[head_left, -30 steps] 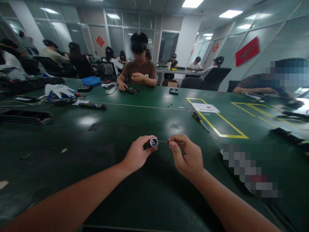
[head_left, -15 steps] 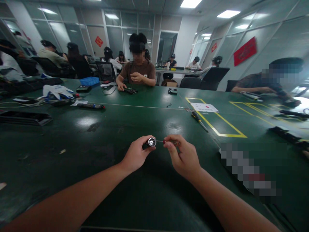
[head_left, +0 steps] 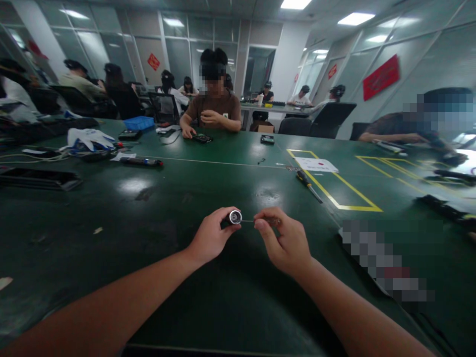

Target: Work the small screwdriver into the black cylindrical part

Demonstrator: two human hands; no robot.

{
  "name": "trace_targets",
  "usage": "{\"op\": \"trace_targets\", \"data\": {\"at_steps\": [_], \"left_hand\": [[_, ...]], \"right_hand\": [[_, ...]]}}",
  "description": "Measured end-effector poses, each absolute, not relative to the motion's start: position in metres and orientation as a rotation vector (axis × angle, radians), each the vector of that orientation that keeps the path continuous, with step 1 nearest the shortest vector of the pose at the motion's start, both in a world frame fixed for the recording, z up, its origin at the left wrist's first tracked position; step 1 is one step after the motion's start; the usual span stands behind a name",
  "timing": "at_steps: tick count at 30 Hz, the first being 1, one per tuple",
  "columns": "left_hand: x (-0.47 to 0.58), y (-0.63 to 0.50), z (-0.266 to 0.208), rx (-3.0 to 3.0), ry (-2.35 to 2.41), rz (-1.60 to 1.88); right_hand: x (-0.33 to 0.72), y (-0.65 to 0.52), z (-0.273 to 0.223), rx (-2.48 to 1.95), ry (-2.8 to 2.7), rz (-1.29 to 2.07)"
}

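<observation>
My left hand is closed around a dark cylindrical piece with a silvery ringed end, which faces me; inside the ring is a recess with small details too fine to name. Opposite it, my right hand pinches a small screwdriver. Its thin shaft points left, and the tip meets the right side of the ringed end. Most of the screwdriver's handle is hidden by my fingers. Both hands are above the green table.
A yellow-and-black screwdriver lies beyond my right hand, near a white sheet and yellow tape. White gloves, a dark pen-shaped tool and a black tray lie left. A co-worker sits opposite, another at right.
The red part of the small screwdriver that showed at my right fingertips is now covered. Both hands stay in nearly the same place; the view has shifted slightly.
</observation>
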State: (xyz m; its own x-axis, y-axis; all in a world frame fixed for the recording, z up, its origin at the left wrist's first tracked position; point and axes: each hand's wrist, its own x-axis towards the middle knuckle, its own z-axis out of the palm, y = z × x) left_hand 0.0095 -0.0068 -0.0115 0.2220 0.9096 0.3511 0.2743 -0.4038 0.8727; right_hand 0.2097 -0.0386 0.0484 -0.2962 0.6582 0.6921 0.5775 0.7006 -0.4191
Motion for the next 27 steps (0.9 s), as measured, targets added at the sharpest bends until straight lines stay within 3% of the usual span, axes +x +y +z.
{"op": "trace_targets", "data": {"at_steps": [27], "left_hand": [[0.0101,-0.0082,-0.0058,1.902,1.125,1.208]], "right_hand": [[0.2073,-0.0344,0.0474,-0.952,-1.985,0.123]]}}
